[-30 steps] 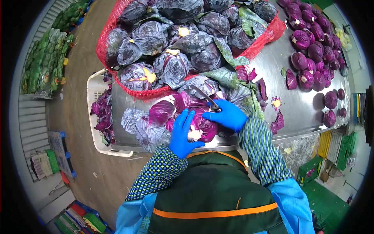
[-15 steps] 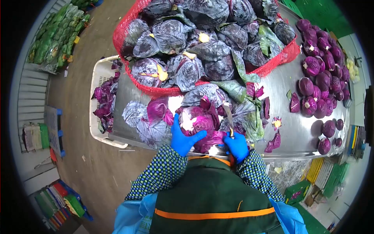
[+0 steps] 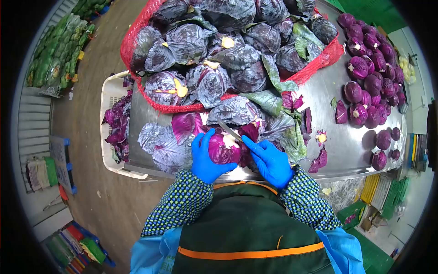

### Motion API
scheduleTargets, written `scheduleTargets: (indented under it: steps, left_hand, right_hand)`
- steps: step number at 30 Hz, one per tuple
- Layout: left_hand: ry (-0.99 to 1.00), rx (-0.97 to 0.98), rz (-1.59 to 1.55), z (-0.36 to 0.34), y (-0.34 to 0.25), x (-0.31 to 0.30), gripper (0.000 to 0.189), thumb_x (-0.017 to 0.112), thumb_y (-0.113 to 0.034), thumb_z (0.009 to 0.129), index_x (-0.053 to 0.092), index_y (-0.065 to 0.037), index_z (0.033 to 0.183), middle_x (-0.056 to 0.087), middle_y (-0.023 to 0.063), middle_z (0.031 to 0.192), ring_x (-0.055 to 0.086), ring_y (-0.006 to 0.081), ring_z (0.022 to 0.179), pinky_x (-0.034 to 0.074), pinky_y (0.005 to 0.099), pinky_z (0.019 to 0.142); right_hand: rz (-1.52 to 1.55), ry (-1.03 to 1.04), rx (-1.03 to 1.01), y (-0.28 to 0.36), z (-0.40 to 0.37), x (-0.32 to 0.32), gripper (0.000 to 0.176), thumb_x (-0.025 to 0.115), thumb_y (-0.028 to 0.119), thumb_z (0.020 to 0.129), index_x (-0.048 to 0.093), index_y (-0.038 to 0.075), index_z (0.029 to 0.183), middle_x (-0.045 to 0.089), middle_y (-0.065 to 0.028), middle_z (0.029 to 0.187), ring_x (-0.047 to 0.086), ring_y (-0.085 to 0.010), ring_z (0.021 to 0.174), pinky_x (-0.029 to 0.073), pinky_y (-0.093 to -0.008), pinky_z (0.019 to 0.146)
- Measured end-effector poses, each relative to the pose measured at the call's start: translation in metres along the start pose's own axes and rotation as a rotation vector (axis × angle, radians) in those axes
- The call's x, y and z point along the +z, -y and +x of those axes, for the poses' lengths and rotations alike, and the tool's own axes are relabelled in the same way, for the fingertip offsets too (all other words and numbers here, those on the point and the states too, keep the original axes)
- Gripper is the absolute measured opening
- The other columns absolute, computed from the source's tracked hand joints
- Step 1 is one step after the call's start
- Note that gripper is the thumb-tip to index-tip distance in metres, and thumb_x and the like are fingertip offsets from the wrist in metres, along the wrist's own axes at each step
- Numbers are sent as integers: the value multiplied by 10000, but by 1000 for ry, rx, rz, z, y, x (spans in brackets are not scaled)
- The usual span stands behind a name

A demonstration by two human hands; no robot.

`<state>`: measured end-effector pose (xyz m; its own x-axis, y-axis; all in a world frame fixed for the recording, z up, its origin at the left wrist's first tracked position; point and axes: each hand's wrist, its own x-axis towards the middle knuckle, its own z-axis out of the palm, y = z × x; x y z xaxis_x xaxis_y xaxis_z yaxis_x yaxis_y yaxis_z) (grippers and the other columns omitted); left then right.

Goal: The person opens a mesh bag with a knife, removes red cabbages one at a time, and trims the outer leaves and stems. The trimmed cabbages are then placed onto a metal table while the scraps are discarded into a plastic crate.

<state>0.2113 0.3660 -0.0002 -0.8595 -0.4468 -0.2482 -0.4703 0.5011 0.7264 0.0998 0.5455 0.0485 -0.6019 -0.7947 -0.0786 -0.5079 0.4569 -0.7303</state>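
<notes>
My left hand point(image 3: 206, 157), in a blue glove, is wrapped round the left side of a purple cabbage point(image 3: 221, 150) at the table's front edge. The cabbage's pale cut stem faces up. In my right hand point(image 3: 269, 163), also blue-gloved, is a knife point(image 3: 229, 130), its blade pointing up and left over the cabbage near the stem. Loose dark outer leaves point(image 3: 165, 145) lie to the left, and green-purple leaves point(image 3: 292, 139) lie to the right of the cabbage. Behind it a red net sack point(image 3: 175, 108) lies open, full of untrimmed cabbages point(image 3: 209, 82).
Several trimmed purple cabbages point(image 3: 373, 84) stand at the right of the metal table point(image 3: 328, 98). A cut stem piece point(image 3: 321, 137) and leaf scraps point(image 3: 318, 160) lie nearer. A white crate point(image 3: 107, 132) of leaves adjoins the left end. Green crates point(image 3: 350, 213) are on the floor at right.
My right hand has moved up and the knife blade now lies lower over the cabbage's stem. My left hand has shifted on the cabbage, and the loose leaves around it have come away from its sides.
</notes>
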Motion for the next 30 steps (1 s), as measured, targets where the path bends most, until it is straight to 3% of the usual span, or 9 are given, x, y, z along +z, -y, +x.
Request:
scheduleTargets:
  steps: [10,13,15,17,20,21,23,24,30]
  left_hand:
    - [-39,21,-112,4,4,6,1093,873,-348,443,298,-186,1359,241,261,1330,294,436,1215,301,513,1006]
    - [-40,122,-48,-9,5,7,1056,871,-333,451,329,-182,1345,228,259,1347,288,436,1223,300,513,1007]
    - [-16,224,-48,-21,11,8,1063,882,-298,439,330,-124,1330,204,233,1357,243,410,1267,270,498,1047]
    - [23,206,-168,-16,15,1,1053,885,-310,454,328,-109,1325,215,214,1360,261,385,1267,268,485,1051]
    - [85,239,-226,-9,15,-23,1026,877,-324,478,337,-104,1322,246,221,1329,278,390,1251,310,483,1026]
    - [92,234,-212,-13,11,-32,1026,877,-324,478,337,-104,1322,246,221,1329,278,390,1251,310,483,1026]
    - [80,348,-231,-20,-8,-53,1010,876,-325,486,342,-76,1306,274,206,1304,294,377,1244,306,463,1032]
    - [54,352,-221,-20,-17,-60,1009,877,-324,486,342,-76,1304,283,205,1304,306,378,1237,301,452,1036]
    - [121,512,-168,-18,-47,-88,1000,889,-312,463,368,-109,1292,295,215,1318,294,384,1256,278,480,1041]
  right_hand:
    - [-86,17,91,-12,18,35,436,514,185,882,460,252,1309,537,-83,811,564,-258,664,466,-357,574]
    - [82,-176,244,-47,40,38,380,452,92,932,450,89,1312,615,-157,1043,590,-211,899,454,-286,797]
    - [290,-78,240,-55,51,21,481,471,197,928,329,112,1380,602,-215,1030,620,-278,872,484,-353,753]
    - [476,-77,371,-26,42,39,825,672,406,781,255,52,1399,562,-243,1147,577,-316,1040,445,-365,874]
    - [309,19,481,-9,45,40,895,714,413,739,230,57,1403,555,-231,1129,565,-344,1024,428,-372,895]
    - [374,-36,430,-5,46,36,890,735,401,717,263,62,1391,578,-190,979,582,-330,949,439,-366,883]
    - [140,-188,-48,12,44,12,843,750,373,702,328,65,1365,582,-173,883,601,-313,879,459,-370,857]
    - [164,-248,-113,28,43,3,711,753,324,704,444,53,1285,607,-174,947,615,-287,854,479,-372,816]
    - [453,-335,295,-10,65,2,370,673,200,770,559,8,1066,637,-131,832,586,-154,713,475,-300,665]
